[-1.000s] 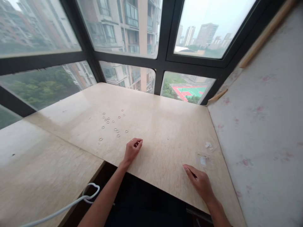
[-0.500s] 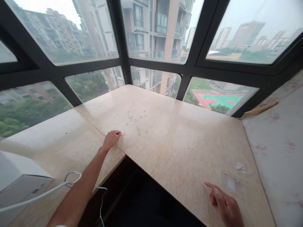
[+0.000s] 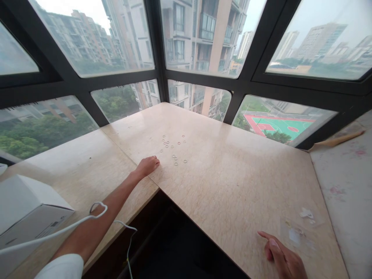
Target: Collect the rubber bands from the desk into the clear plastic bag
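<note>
Several small thin rings (image 3: 173,148) lie scattered on the pale marble-look tabletop (image 3: 226,170) near its far middle. My left hand (image 3: 148,166) reaches out to the near left edge of that scatter, fingers bunched and pressed down on the surface over a ring; what is under them is hidden. My right hand (image 3: 283,257) rests on the table at the near right edge, forefinger stretched forward, other fingers loosely curled, holding nothing. Just beyond it lies a small clear plastic bag (image 3: 296,232) with a crumpled white scrap (image 3: 306,213) beside it.
A white box (image 3: 26,211) sits at the near left with a white cable (image 3: 72,226) looping across my left forearm. Dark-framed windows (image 3: 203,83) wall the far side. A floral-patterned pale surface (image 3: 348,182) adjoins the table on the right. A dark gap opens under the table's near edge.
My left hand has moved from the middle of the table out to the left side of the rings and pressed down there. The view swung left; my right hand stayed near the bag.
</note>
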`<state>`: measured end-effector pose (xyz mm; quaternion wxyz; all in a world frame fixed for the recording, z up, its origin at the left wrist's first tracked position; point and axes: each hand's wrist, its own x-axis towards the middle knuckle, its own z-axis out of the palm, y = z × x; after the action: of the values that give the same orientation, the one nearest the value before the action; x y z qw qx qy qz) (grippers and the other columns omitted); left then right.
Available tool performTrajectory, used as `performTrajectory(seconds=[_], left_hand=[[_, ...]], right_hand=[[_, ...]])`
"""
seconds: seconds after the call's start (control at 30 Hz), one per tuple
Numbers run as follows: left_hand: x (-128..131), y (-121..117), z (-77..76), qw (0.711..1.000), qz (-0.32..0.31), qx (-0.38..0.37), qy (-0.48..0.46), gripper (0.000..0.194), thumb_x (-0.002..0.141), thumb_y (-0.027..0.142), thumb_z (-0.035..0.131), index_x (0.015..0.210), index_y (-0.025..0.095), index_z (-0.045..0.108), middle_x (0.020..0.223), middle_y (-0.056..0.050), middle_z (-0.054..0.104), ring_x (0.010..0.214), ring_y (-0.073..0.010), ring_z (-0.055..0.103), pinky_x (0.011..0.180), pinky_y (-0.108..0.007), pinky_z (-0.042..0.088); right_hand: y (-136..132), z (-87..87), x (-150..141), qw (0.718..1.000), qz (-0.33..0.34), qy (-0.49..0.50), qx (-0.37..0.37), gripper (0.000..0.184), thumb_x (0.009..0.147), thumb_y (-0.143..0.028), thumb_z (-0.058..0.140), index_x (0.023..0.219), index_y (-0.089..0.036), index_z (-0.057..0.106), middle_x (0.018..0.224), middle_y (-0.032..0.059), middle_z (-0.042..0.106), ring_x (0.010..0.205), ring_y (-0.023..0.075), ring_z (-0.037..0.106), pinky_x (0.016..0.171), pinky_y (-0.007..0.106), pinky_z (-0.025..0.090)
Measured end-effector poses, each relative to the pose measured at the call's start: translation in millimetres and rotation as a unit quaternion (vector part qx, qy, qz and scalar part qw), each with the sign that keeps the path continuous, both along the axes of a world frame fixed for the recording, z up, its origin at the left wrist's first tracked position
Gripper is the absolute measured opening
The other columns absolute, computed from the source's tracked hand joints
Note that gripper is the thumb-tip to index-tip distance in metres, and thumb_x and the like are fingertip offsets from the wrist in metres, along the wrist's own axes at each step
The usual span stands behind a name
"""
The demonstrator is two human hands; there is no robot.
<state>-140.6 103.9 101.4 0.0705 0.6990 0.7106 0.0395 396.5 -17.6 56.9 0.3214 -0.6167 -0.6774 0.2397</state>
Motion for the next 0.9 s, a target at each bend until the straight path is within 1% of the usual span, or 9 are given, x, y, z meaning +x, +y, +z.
performTrajectory(seconds=[0.1,0.2,0.3,0.47,0.57,0.67,0.77,0.83,0.9], left_hand=[[4,1,3.3,0.999,0.003,-0.014,0.052,0.029,0.088,0.025,0.042,0.077,0.018,0.068,0.095,-0.010,0.065,0.083,-0.0214,0.060,0.068,-0.029,0.041],[4,3,5.9,0.997,0.015,-0.015,0.072,0.026,0.086,0.022,0.042,0.076,0.017,0.065,0.090,-0.011,0.064,0.079,-0.0225,0.060,0.064,-0.030,0.040],[1,5,7.4,0.997,0.025,-0.019,0.066,0.020,0.081,0.021,0.045,0.074,0.018,0.063,0.087,-0.009,0.065,0.076,-0.0209,0.060,0.062,-0.028,0.038],[-8,4,8.8,0.999,0.009,-0.029,0.036,0.012,0.076,0.022,0.049,0.071,0.019,0.060,0.084,-0.005,0.066,0.074,-0.0184,0.058,0.061,-0.027,0.037],[-7,0,12.3,1.000,-0.002,0.011,-0.021,0.009,0.072,0.023,0.052,0.071,0.019,0.060,0.079,-0.003,0.066,0.072,-0.0178,0.058,0.063,-0.027,0.039],[4,-2,20.0,0.992,-0.009,0.055,-0.111,0.008,0.070,0.024,0.055,0.071,0.019,0.061,0.073,-0.001,0.065,0.067,-0.0151,0.057,0.063,-0.026,0.042],[26,1,30.4,0.971,-0.005,0.072,-0.226,0.011,0.069,0.026,0.057,0.073,0.017,0.063,0.067,0.000,0.064,0.059,-0.0115,0.055,0.056,-0.022,0.043],[47,5,37.9,0.951,-0.003,0.064,-0.301,0.015,0.070,0.029,0.059,0.076,0.015,0.064,0.064,0.000,0.063,0.055,-0.0100,0.054,0.050,-0.020,0.042],[71,9,45.5,0.926,-0.011,0.046,-0.374,0.018,0.071,0.031,0.061,0.078,0.014,0.064,0.066,-0.001,0.065,0.054,-0.0092,0.054,0.047,-0.019,0.042]], right_hand=[[-2,2.1,-4,1.000,-0.008,0.013,-0.004,0.043,0.089,-0.048,0.038,0.090,-0.022,0.073,0.051,-0.0019,0.051,0.049,0.0144,0.054,0.053,0.020,0.045],[-2,1.6,-4,1.000,-0.006,0.011,-0.006,0.043,0.090,-0.049,0.037,0.091,-0.023,0.072,0.051,-0.0023,0.051,0.049,0.0142,0.054,0.053,0.020,0.044],[0,-0.4,0,1.000,0.004,-0.003,-0.003,0.044,0.091,-0.048,0.036,0.093,-0.022,0.071,0.051,-0.0029,0.051,0.048,0.0132,0.054,0.053,0.019,0.044],[4,-3.8,8,0.998,0.054,-0.036,0.002,0.048,0.091,-0.049,0.034,0.095,-0.020,0.072,0.051,-0.0026,0.054,0.046,0.0132,0.057,0.051,0.018,0.045],[4,-5.1,8,0.998,0.039,-0.039,0.003,0.049,0.091,-0.049,0.032,0.096,-0.020,0.071,0.050,-0.0027,0.054,0.045,0.0132,0.056,0.049,0.019,0.045],[3,-5.9,5,0.999,0.024,-0.034,0.010,0.049,0.092,-0.048,0.031,0.096,-0.020,0.071,0.049,-0.0024,0.053,0.044,0.0136,0.055,0.048,0.020,0.044],[3,-6.6,4,0.998,0.041,-0.037,0.015,0.049,0.092,-0.048,0.032,0.098,-0.019,0.071,0.049,-0.0020,0.054,0.044,0.0141,0.056,0.048,0.021,0.044],[3,-6.7,4,0.997,0.054,-0.043,0.017,0.049,0.093,-0.047,0.030,0.101,-0.018,0.070,0.049,-0.0018,0.054,0.045,0.0142,0.056,0.048,0.021,0.044],[4,-5.9,4,0.997,0.060,-0.049,0.022,0.050,0.094,-0.045,0.029,0.100,-0.018,0.070,0.049,-0.0012,0.055,0.045,0.0145,0.057,0.048,0.022,0.045]])
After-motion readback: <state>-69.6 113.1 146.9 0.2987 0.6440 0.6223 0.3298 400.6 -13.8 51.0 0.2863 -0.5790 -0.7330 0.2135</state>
